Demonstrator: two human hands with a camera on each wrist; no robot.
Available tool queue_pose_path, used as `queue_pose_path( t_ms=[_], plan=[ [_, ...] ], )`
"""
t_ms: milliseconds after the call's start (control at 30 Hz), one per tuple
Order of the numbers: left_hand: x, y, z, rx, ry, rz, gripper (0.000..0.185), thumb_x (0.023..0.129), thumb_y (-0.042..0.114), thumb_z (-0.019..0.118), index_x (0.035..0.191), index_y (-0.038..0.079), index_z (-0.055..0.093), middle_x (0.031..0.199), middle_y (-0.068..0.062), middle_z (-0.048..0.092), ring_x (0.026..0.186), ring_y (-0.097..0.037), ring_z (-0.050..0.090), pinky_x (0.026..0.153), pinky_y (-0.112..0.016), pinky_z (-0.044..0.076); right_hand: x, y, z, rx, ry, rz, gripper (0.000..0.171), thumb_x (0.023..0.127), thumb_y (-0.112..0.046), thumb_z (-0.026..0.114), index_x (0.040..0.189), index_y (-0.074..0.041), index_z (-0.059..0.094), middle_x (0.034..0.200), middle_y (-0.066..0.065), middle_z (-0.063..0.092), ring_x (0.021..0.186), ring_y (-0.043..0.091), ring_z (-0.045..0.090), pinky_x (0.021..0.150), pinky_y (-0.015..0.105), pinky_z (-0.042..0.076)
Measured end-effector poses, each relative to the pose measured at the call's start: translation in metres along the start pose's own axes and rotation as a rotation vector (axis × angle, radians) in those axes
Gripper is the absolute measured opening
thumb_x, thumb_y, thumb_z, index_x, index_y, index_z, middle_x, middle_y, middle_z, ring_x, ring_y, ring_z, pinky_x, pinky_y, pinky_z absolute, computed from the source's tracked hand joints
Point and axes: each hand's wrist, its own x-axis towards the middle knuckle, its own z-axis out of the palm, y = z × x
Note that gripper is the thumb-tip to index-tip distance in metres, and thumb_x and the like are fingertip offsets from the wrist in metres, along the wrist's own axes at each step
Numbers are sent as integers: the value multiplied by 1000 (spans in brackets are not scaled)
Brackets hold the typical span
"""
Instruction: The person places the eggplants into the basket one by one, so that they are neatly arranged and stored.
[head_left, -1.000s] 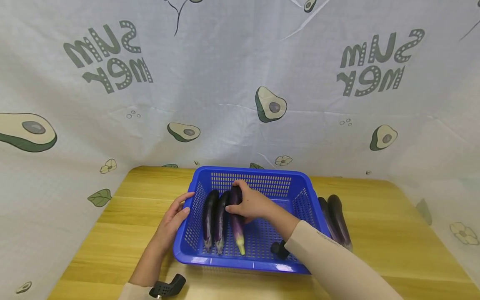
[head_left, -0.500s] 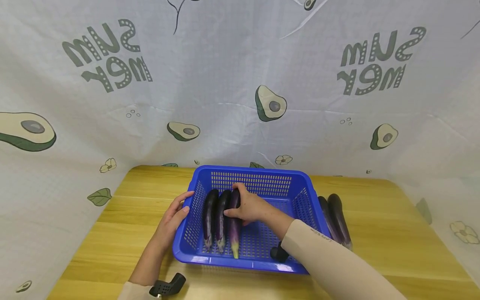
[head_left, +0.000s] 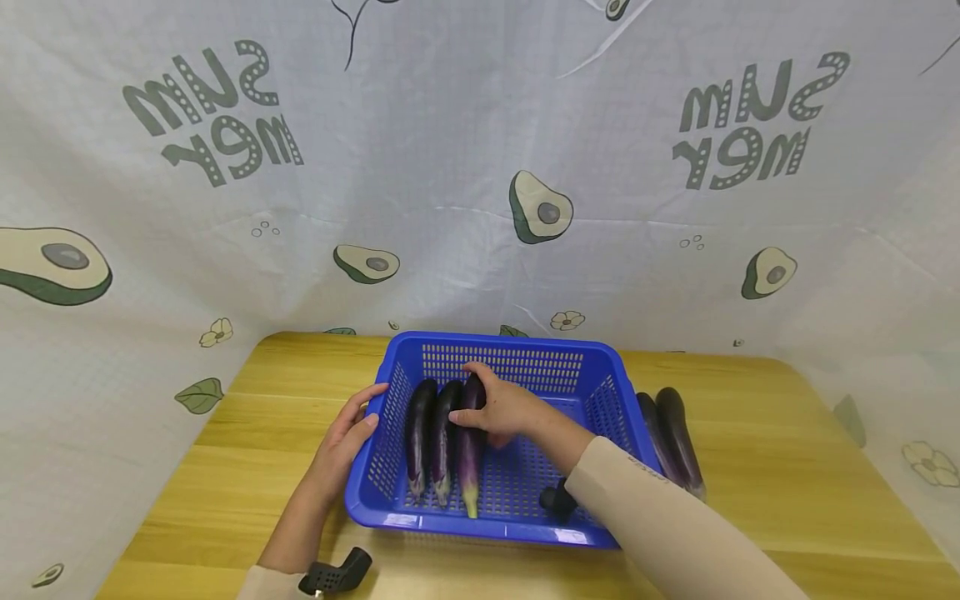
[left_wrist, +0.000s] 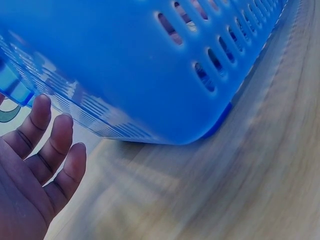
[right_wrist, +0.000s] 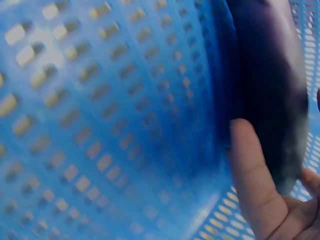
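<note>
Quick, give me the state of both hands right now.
Left hand: open, fingers straight against the blue basket side.
Right hand: curled round the third eggplant inside the basket.

- The basket (head_left: 600, 367) is bright blue plastic, perforated, smooth and faintly shiny on its rim.
- The eggplants (head_left: 442, 433) have glossy, smooth, dark purple skin.
- The counter (head_left: 765, 467) is pale wood with visible grain and a satin finish.
- The backdrop (head_left: 465, 150) is thin matt white cloth, creased and printed with avocados.
</note>
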Motion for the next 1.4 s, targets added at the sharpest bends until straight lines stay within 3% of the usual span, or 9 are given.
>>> queue_pose_path(
  t_ms=[167, 333, 400, 533, 633, 800, 1000, 1300, 1400],
  plan=[
    [0, 1, 0, -2, -1, 0, 48, 107, 23, 38, 155, 18, 34, 151, -29, 39, 122, -49, 58, 85, -48, 63, -6, -4, -12, -64, 13, -1, 88, 92, -41, 75, 161, -29, 22, 80, 17, 68, 58, 26, 68, 55, 37, 59],
    [0, 1, 0, -3, -3, 7, 47, 108, 22, 38, 154, 16, 35, 147, -30, 42, 118, -45, 60, 85, -45, 64, -16, -6, -32, -63, 40, 0, 89, 93, -45, 72, 162, -31, 17, 68, 9, 61, 53, 20, 59, 53, 34, 55],
    [0, 1, 0, -5, -1, 8, 46, 108, 22, 38, 154, 15, 35, 145, -31, 43, 116, -44, 60, 84, -44, 64, -23, -5, -43, -50, 51, 5, 89, 94, -46, 70, 162, -32, 15, 71, 10, 62, 57, 20, 58, 55, 32, 54],
    [0, 0, 0, -11, 4, 2, 46, 108, 21, 37, 153, 14, 35, 144, -32, 43, 115, -43, 61, 84, -43, 64, -38, 1, -64, -58, 95, -13, 85, 96, -50, 67, 162, -32, 17, 100, 19, 72, 76, 26, 68, 64, 33, 57],
    [0, 1, 0, -13, 1, -2, 46, 108, 21, 37, 154, 15, 34, 146, -31, 42, 116, -42, 60, 84, -43, 64, -52, 10, -79, -87, 122, -35, 81, 97, -50, 64, 162, -27, 21, 113, 18, 72, 84, 25, 71, 70, 33, 58],
    [0, 1, 0, -22, -6, -2, 46, 108, 22, 37, 154, 15, 34, 145, -31, 41, 115, -42, 60, 84, -44, 64, -78, 26, -99, -55, 152, -42, 78, 100, -46, 62, 161, -15, 24, 112, 21, 68, 93, 26, 69, 77, 36, 60],
    [1, 3, 0, -28, -9, 1, 46, 109, 22, 36, 154, 15, 34, 143, -32, 42, 114, -41, 61, 83, -44, 64, -113, 47, -121, 20, 222, -15, 78, 102, -46, 58, 161, -11, 21, 130, 29, 58, 113, 39, 67, 92, 50, 60],
    [0, 4, 0, -19, -5, 3, 46, 109, 22, 35, 154, 14, 33, 139, -33, 43, 110, -36, 63, 81, -41, 64, -152, 87, -145, 17, 321, -3, 74, 106, -46, 50, 161, -7, 20, 139, 35, 55, 113, 39, 69, 91, 50, 60],
    [0, 3, 1, -15, -2, 5, 45, 109, 21, 35, 153, 14, 34, 139, -33, 43, 109, -35, 64, 81, -40, 63, -159, 105, -149, 33, 336, 8, 73, 107, -45, 48, 161, -5, 19, 140, 36, 55, 112, 37, 70, 88, 44, 62]
  ],
)
